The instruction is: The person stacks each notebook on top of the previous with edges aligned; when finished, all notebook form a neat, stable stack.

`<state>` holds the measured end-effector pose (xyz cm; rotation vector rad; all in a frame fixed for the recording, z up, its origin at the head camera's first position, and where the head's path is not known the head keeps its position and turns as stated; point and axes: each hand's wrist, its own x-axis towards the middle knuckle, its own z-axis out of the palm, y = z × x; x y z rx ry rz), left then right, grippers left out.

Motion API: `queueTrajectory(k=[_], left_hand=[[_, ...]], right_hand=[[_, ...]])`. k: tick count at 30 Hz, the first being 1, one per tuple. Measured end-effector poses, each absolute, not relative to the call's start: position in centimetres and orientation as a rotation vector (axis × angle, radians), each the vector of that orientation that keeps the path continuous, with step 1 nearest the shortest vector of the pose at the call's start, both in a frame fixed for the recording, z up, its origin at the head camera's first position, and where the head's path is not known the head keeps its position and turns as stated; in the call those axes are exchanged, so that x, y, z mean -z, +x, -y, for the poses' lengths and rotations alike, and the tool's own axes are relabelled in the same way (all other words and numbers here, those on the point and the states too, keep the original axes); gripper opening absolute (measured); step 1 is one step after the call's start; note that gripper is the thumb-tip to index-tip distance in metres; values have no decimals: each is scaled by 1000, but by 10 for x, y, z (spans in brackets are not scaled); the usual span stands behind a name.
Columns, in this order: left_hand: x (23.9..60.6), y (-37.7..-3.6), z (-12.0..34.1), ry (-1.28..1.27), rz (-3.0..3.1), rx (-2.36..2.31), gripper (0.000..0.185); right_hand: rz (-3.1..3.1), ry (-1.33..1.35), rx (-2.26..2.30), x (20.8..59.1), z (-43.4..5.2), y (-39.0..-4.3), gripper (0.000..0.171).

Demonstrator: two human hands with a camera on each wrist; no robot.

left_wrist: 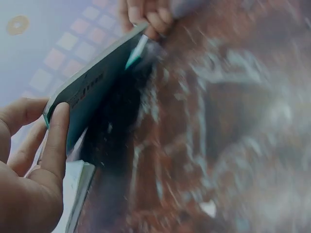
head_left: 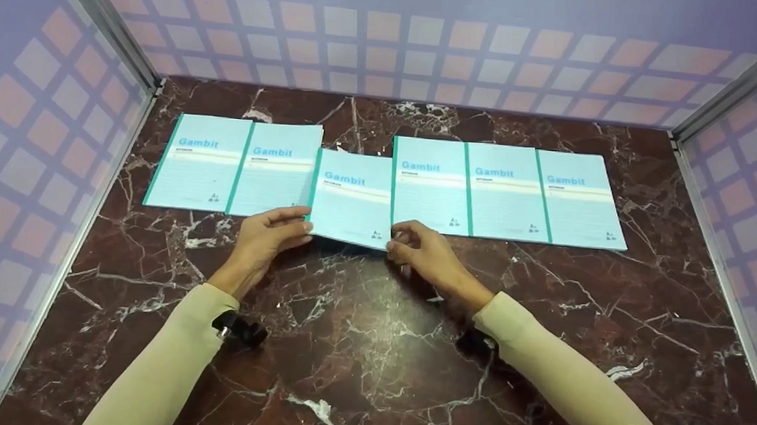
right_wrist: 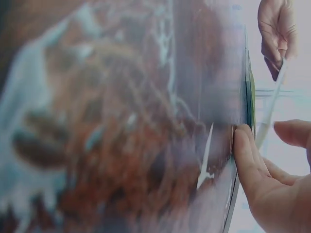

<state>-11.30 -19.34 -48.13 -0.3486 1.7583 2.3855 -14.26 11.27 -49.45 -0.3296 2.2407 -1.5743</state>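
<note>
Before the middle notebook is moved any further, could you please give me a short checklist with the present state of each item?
1. Left hand holds the middle notebook at its near left corner: ok.
2. Right hand pinches its near right corner: ok.
3. Near edge lifted off the marble table: ok, the left wrist view shows it raised.
4. Middle notebook in line with the row: not ok, it sits nearer to the person than the two left notebooks and the three right notebooks.
5. Middle notebook free of its neighbours: not ok, its sides overlap them.
6. Far edge resting flat: cannot tell.
</note>
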Motion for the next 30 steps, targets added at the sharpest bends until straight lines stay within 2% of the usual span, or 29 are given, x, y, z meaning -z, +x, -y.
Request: queueTrajectory(k=[4,7,12,19,30], left_hand=[[476,-113,190,-349,-1709,-2429,42],[476,-113,188,-343,-1761,-2403,42],[479,-112,188,-311,-2029,-2224,44],[479,-109,188,-212,-2425,-1919,38],[476,-111,173,-123,-2579,-1911,36]], right_hand=[[-2141,-237,1687,495,-108,-142,52],[-2221,-244,1690,496,-105,-143,50],[-2352,-300,1701,494,-103,-144,43],[-2346,-369,1759,493,-108,-145,44],[-2459,-572,1732,488,-125,-152,50]])
